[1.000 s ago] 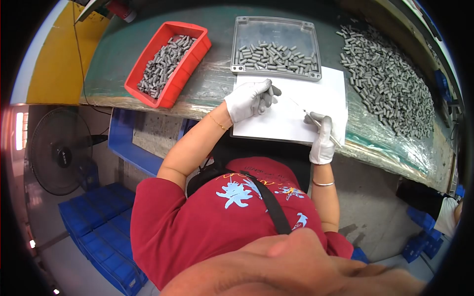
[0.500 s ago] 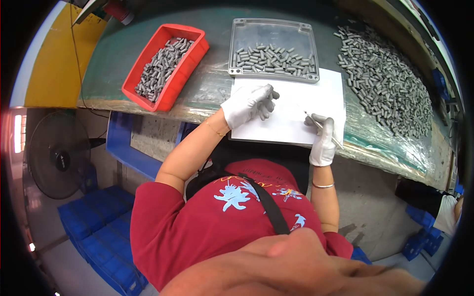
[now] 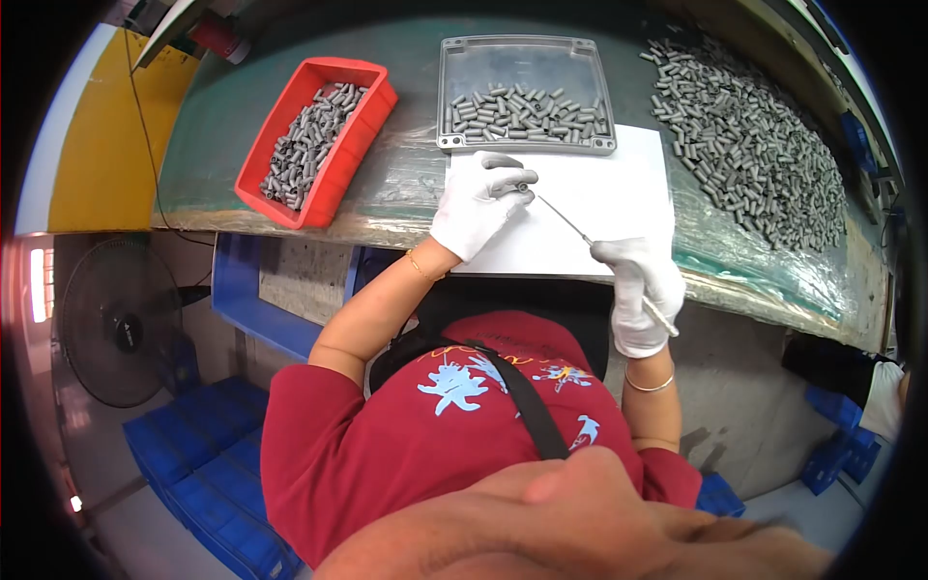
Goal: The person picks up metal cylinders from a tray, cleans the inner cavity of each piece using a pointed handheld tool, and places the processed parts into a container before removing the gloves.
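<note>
Between the gloved fingertips of my left hand (image 3: 486, 201) is a small grey cylinder (image 3: 523, 187), its open end facing right. My right hand (image 3: 641, 290), also gloved, is closed around a thin tool (image 3: 565, 221) with a pale handle. The tool's fine tip points up and left, close to the cylinder; whether they touch I cannot tell. Both hands are over or beside a white paper sheet (image 3: 619, 174). Behind the sheet's top edge lies a clear-grey tray (image 3: 522, 60) with many grey cylinders in it.
A red bin (image 3: 365, 121) holding grey cylinders is on the left of the green table (image 3: 411, 174). On the right is a large heap of cylinders (image 3: 744, 135). A fan (image 3: 126, 329) and blue crates (image 3: 208, 464) stand at lower left. Part of another person (image 3: 882, 396) shows at right.
My left hand has turned, and the cylinder's end now shows in its fingers. My right hand has moved down, with the tool now angled toward the cylinder. The whole view has shifted slightly.
</note>
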`<state>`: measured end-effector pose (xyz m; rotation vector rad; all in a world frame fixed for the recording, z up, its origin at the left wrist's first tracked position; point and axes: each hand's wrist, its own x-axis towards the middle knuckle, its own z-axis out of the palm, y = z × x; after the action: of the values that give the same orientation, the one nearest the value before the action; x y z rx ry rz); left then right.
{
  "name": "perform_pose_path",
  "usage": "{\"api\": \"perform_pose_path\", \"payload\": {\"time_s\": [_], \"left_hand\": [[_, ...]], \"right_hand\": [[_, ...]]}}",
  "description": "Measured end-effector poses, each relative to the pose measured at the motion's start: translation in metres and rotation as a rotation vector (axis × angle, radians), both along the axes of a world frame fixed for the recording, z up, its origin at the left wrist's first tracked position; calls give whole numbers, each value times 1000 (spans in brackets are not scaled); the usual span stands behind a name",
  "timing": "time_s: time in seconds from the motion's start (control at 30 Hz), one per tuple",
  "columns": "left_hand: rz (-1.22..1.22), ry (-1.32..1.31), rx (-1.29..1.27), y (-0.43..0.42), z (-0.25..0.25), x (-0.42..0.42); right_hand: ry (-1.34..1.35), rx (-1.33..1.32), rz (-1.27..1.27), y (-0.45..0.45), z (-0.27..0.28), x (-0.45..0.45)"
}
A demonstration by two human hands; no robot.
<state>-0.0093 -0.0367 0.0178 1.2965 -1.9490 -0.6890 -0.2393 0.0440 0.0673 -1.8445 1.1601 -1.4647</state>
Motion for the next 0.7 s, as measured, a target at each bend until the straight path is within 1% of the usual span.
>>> {"api": "perform_pose_path", "payload": {"time_s": [0.03, 0.17, 0.27, 0.37, 0.47, 0.57, 0.67, 0.7], "left_hand": [[-6, 7, -7, 0, 0, 1], [-12, 58, 9, -1, -4, 2], [-23, 55, 17, -1, -4, 2], [-37, 46, 37, -1, -3, 2], [-78, 22, -22, 0, -5, 1], [-98, 34, 40, 0, -4, 0], [-120, -38, 89, 1, 6, -1], [-130, -30, 65, 2, 6, -1]], "right_hand": [[30, 3, 6, 0, 5, 3], [134, -143, 66, -7, 17, 8], [198, -179, 104, -11, 21, 9], [231, -184, 118, -13, 23, 9], [243, -173, 133, -16, 27, 10], [229, -162, 135, -19, 26, 12], [250, -178, 133, -22, 28, 12], [253, -181, 133, -23, 28, 12]]}}
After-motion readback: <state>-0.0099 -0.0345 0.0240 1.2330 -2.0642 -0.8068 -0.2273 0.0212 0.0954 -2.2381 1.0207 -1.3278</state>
